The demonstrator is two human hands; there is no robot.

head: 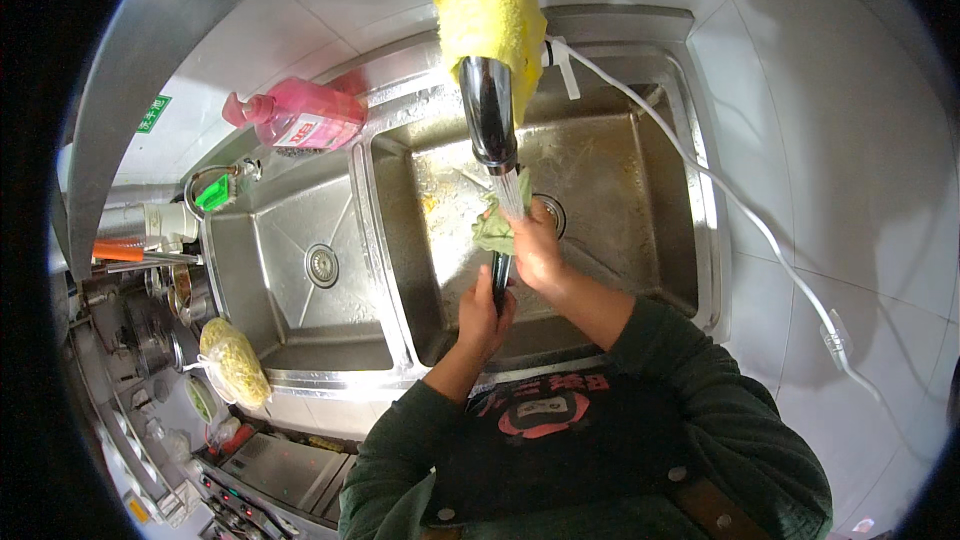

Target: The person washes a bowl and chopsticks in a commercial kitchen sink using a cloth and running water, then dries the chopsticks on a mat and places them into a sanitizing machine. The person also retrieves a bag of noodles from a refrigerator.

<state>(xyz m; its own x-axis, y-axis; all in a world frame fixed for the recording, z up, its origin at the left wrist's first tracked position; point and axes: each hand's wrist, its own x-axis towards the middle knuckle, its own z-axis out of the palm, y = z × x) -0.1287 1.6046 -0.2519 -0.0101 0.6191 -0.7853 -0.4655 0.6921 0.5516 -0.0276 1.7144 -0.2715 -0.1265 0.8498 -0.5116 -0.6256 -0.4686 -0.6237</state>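
Over the right basin of a steel double sink (615, 240), my left hand (482, 317) grips the dark handle of a utensil (501, 274). My right hand (538, 249) holds a wet green cloth (495, 229) around the utensil's upper part. The cloth hides most of that part, so its kind cannot be told. Water (510, 193) runs from the chrome faucet (489, 105) onto the cloth and right hand. A yellow towel (484, 15) wraps the faucet's upper section. Partly behind my right hand is a round drain (553, 214).
A pink pump bottle (311, 116) stands on the back ledge. The left basin has a drain strainer (322, 266); a green brush (215, 193) sits beyond its corner. A bag of yellow food (232, 364) rests by its front left. A white cable (705, 172) crosses the right rim.
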